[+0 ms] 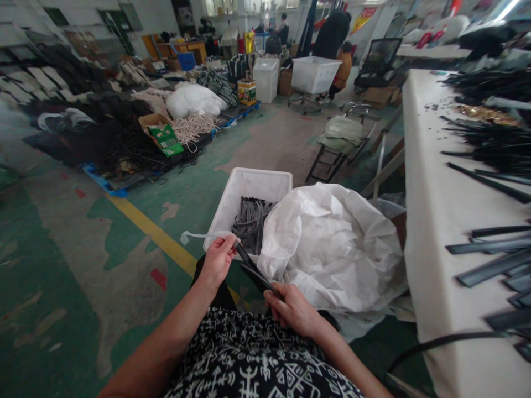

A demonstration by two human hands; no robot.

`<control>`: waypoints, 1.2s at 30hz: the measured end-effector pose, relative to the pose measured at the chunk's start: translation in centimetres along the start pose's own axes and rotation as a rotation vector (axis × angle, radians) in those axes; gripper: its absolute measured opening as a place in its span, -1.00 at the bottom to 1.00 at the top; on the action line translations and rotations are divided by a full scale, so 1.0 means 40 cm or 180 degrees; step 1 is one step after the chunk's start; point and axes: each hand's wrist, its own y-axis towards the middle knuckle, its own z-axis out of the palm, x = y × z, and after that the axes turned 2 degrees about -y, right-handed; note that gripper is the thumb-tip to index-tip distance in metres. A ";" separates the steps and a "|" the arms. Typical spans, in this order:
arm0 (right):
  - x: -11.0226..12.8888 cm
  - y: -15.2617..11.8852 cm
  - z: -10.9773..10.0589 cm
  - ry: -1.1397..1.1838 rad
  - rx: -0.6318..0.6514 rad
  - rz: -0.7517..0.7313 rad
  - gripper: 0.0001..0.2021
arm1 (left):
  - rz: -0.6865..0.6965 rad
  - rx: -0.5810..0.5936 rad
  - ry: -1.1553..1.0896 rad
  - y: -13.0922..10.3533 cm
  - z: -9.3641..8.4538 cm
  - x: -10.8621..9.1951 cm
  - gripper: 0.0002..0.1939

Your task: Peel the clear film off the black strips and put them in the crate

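Observation:
Above my lap, a black strap [249, 258] runs between my two hands. My left hand [219, 258] is closed in a pinch on its upper end, where a thin whitish strip [199, 235] sticks out to the left. Lower down, my right hand [290, 307] is wrapped round the strap's other part, which looks doubled. Just beyond my hands stands a white plastic bin [226, 202] holding a bundle of grey and black straps [249, 221]. A large white sack [332, 243] bulges beside the bin, to the right of my hands.
At right, a pale-covered table [431, 221] carries many black strips [493, 243]. A folding stool [327, 160] with folded cloth stands ahead. Pallets with piled goods [136, 149] lie left, beyond a yellow floor line [153, 226]. A person [332, 38] bends near a white cart [315, 74].

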 end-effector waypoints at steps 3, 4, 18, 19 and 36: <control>0.003 0.007 -0.002 0.0146 0.0033 0.0013 -0.64 | -0.0086 0.0015 -0.0008 -0.024 0.010 0.006 -0.63; 0.005 0.012 -0.004 0.0218 0.0055 0.0016 -0.64 | -0.0156 0.0018 -0.0017 -0.034 0.013 0.011 -0.63; 0.031 -0.036 -0.038 -0.0130 -0.0584 -0.0014 -0.79 | -0.0431 -0.0202 -0.0178 0.001 -0.017 0.028 -0.72; 0.030 -0.046 -0.042 -0.0168 -0.0698 0.0068 -0.75 | -0.0412 -0.0242 -0.0219 0.011 -0.022 0.021 -0.72; 0.029 0.021 -0.059 -0.0462 -0.0977 0.0109 -0.70 | -0.0859 0.0262 -0.0264 -0.074 0.066 0.073 -0.71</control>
